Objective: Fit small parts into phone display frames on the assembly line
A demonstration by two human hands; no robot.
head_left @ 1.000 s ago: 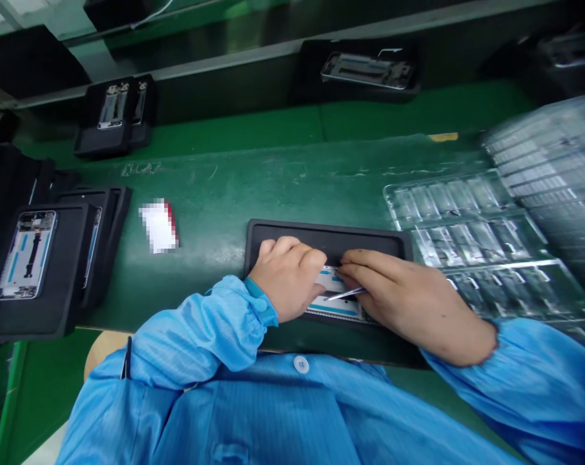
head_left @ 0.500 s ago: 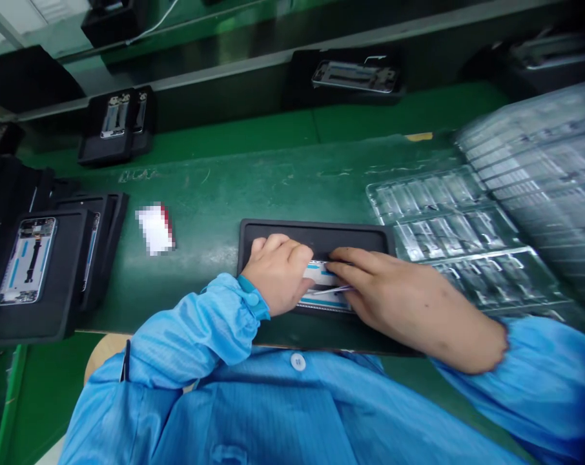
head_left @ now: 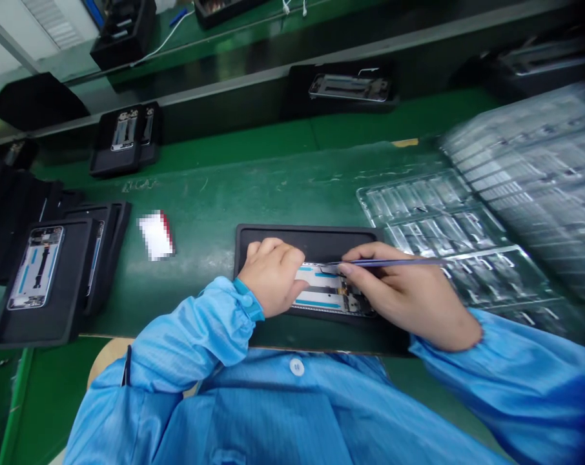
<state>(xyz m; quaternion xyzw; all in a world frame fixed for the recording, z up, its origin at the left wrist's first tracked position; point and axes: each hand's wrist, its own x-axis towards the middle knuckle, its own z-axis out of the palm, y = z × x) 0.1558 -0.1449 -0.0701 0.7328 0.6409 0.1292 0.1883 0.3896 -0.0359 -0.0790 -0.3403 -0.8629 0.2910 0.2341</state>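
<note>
L hand [head_left: 273, 278] is over the left end of the phone frame [head_left: 316, 298], hiding that bit; can't tell if its grip is closed on it. R hand [head_left: 411, 300] has its grip closed on thin tweezers [head_left: 394, 262], tip by the frame's far edge, R fingertips just above its right half. Frame's in a black tray [head_left: 316, 240] on the green desk [head_left: 215, 206]. Clear plastic trays [head_left: 438, 239] to the right w/ a blurry stack [head_left: 534, 174] behind, pixelated white/red thing [head_left: 155, 236] + more black trays [head_left: 72, 284] left.
</note>
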